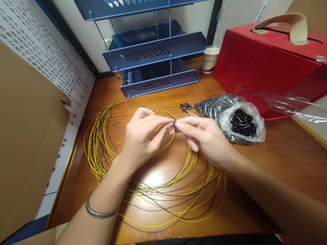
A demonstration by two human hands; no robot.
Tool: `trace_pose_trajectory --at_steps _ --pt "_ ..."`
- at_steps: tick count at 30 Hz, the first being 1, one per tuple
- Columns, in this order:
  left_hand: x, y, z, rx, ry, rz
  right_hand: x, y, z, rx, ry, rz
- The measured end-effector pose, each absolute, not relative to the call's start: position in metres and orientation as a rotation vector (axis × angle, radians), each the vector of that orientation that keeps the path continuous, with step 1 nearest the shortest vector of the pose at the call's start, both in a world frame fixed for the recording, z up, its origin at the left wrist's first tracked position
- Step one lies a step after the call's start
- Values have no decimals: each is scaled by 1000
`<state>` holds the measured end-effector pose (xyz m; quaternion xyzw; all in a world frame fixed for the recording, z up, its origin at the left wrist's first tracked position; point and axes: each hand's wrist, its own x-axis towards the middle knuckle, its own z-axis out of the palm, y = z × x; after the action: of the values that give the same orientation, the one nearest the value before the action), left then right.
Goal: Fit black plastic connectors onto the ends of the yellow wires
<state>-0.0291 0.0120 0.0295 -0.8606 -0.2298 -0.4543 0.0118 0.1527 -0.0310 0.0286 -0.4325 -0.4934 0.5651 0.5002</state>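
Observation:
My left hand [145, 134] and my right hand [207, 135] meet above the table, fingertips pinched together. Between them is a small black connector piece [175, 126], mostly covered by the fingers. A yellow wire passes close to the fingertips; whether it joins the piece, I cannot tell. Below and around my hands lies a large loose coil of yellow and black wires [98, 145]. Several wire ends with black tips [185, 107] rest just beyond my right hand. Right of it, an open clear plastic bag [257, 128] holds many small black pieces [242, 123].
A blue tiered file tray [159, 84] stands at the back, with a paper cup [209, 60] beside it. On the right sits a red box [263, 69] with a beige handle. Cardboard [19, 114] rises along the left side. The wooden table [247, 195] ends near my lap.

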Motion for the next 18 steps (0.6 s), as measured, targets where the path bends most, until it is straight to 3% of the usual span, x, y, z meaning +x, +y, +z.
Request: trace_pose_trajectory --at_steps 18 --pt "-32 11 26 -2645 -793 -1430 150 -30 29 -1037 -1206 1354"
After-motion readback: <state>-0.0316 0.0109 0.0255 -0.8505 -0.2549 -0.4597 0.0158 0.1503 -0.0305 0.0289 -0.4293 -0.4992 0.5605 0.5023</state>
